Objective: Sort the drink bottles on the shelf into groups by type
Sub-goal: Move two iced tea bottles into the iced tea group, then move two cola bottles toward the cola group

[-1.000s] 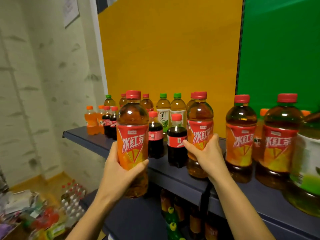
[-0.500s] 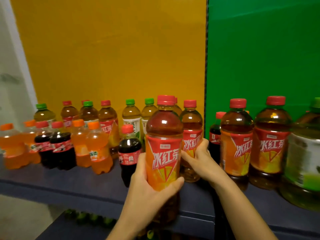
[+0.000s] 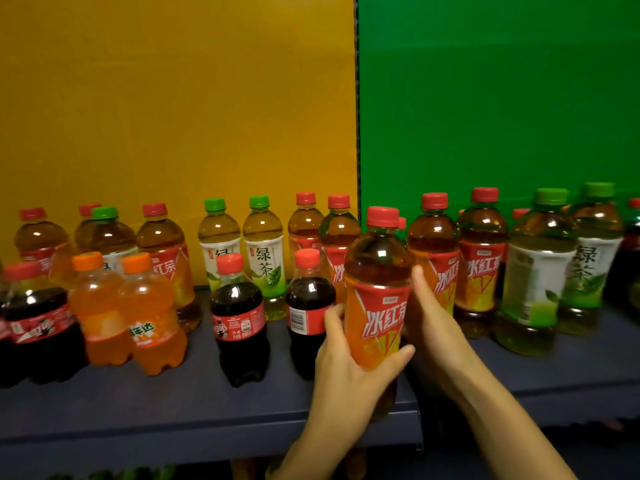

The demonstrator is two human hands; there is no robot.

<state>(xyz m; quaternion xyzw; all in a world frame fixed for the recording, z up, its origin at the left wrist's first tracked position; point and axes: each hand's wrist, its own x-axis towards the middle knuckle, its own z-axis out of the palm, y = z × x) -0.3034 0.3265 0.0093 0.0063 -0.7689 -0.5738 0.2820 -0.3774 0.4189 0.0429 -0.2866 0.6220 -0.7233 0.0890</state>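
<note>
Left hand [image 3: 349, 379] curls round the labelled waist, the sure hold, of a full, likely heavy red-capped plastic iced-tea bottle [image 3: 377, 271] at the front edge of the dark shelf [image 3: 173, 420], while the right hand [image 3: 436, 330] has its grip hidden.

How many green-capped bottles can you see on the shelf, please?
5 green-capped bottles: one back left, two before the yellow panel, two far right before the green panel. More may be hidden.
</note>
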